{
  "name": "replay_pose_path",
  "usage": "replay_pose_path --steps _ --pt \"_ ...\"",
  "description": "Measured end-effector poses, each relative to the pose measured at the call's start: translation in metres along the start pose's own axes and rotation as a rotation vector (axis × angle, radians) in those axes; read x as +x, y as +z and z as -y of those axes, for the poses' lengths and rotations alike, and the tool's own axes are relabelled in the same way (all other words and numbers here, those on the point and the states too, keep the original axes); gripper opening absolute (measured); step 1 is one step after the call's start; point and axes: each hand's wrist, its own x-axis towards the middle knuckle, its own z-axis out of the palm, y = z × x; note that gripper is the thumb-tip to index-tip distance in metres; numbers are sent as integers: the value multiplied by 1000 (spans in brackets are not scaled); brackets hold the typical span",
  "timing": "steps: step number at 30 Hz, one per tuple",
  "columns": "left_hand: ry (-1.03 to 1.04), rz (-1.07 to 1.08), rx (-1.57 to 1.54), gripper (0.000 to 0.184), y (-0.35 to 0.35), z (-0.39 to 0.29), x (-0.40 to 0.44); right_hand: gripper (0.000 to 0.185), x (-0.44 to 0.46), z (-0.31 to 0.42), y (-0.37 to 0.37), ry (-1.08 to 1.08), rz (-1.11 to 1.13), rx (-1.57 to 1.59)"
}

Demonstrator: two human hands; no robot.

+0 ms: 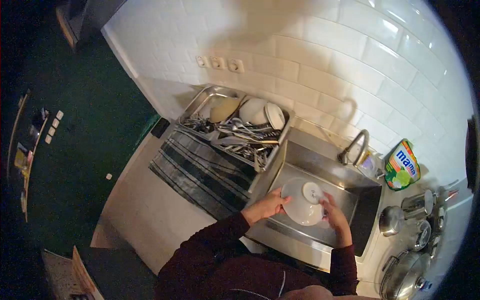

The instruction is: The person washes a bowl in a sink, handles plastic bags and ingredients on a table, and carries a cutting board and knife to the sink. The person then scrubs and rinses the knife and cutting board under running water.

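Note:
A white bowl (298, 205) is held upside down over the sink (326, 176), its round foot facing up toward me. My left hand (270, 205) grips the bowl's left rim, thumb on the outer surface. On the opposite side my right hand (334, 214) is closed on the rim, with fingers near the foot. Behind the bowl, the curved faucet (361, 145) rises from the sink's back edge. No running water can be made out.
Left of the sink, a metal tray (216, 90) holds cutlery and several dishes. A striped towel (199, 169) lies before it. A mama detergent pouch (403, 165) stands against the wall. Metal cups (392, 221) and a lidded pot (406, 277) sit at right.

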Motion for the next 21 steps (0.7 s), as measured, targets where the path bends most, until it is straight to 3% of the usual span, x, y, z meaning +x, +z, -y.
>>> replay_pose_path --steps 2,5,7,9,11,13,15,18,21 --pt "32 35 52 45 -17 -41 -10 70 11 35 32 -65 -42 -64" --pt "228 -141 504 52 -46 -129 -29 72 58 85 90 -234 -276 -225" --pt "610 -227 746 46 -100 -172 -13 72 83 145 150 -290 -257 -105" --pt "775 -359 985 44 -146 -229 -2 71 150 173 182 -483 -217 -180" --pt "646 -346 740 45 -179 -283 2 71 224 203 214 -382 -316 -361" --pt "404 -346 531 51 -212 -335 1 67 272 230 257 -326 -243 -400" --pt "394 -362 495 52 -244 -367 7 67 320 236 290 -341 -223 -598" --pt "427 -398 691 49 -290 -381 29 77 375 237 329 -385 -340 -904" --pt "389 -489 611 49 -340 -380 62 78 421 225 342 -373 -394 -1122"
